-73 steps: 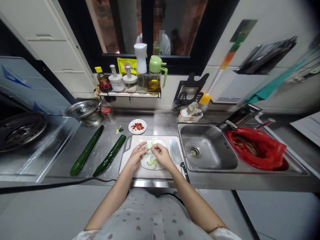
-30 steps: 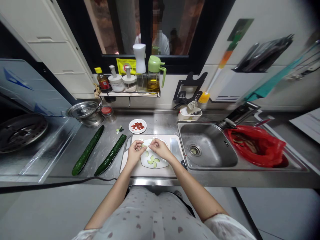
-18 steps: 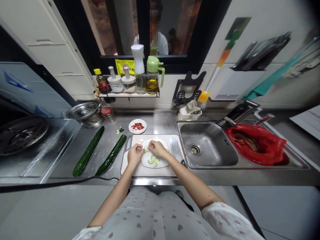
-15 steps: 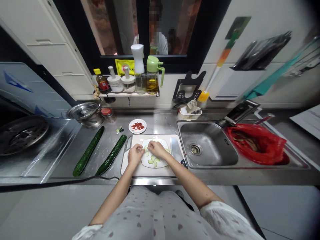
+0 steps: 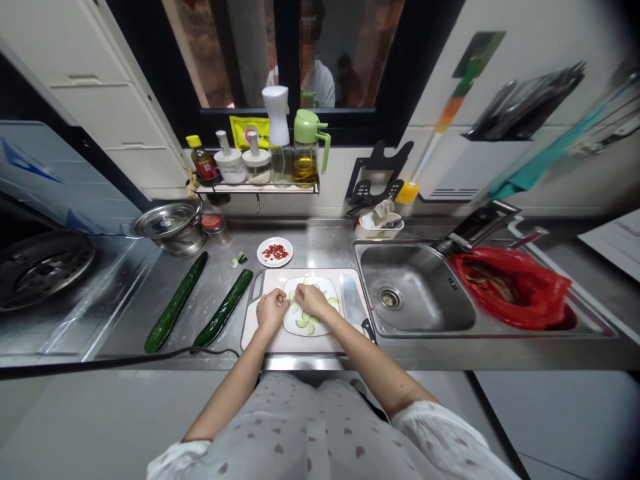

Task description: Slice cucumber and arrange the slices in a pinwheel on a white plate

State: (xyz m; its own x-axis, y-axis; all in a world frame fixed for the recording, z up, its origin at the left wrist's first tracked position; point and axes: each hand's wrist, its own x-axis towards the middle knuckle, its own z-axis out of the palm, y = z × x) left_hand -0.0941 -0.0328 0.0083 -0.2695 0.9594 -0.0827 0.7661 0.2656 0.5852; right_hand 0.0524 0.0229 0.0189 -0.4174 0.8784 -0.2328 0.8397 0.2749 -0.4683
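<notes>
On the cutting board (image 5: 276, 343) lies a white plate (image 5: 326, 328) with several pale green, thin-rimmed cucumber slices (image 5: 302, 324) on it. My left hand (image 5: 271, 311) is at the plate's left edge, its fingertips pinched together. Over the plate's far part is my right hand (image 5: 311, 299), fingers curled closed and close to the left fingertips. Whatever the fingers hold is too small to make out. A knife (image 5: 353, 293) with a black handle rests on the board's right side.
Two whole cucumbers (image 5: 176, 303) lie left of the board. Behind it are a small dish (image 5: 263, 261) of chopped red pieces and some green scraps (image 5: 235, 263). The sink (image 5: 425, 319) and a red plastic bag (image 5: 540, 293) are at right. A shelf (image 5: 300, 190) holds condiments; a steel pot (image 5: 183, 245) stands at back left.
Both hands stay over the plate with only slight shifts of the fingers. The right hand has drawn back a little from the slices at right. The other things have not moved.
</notes>
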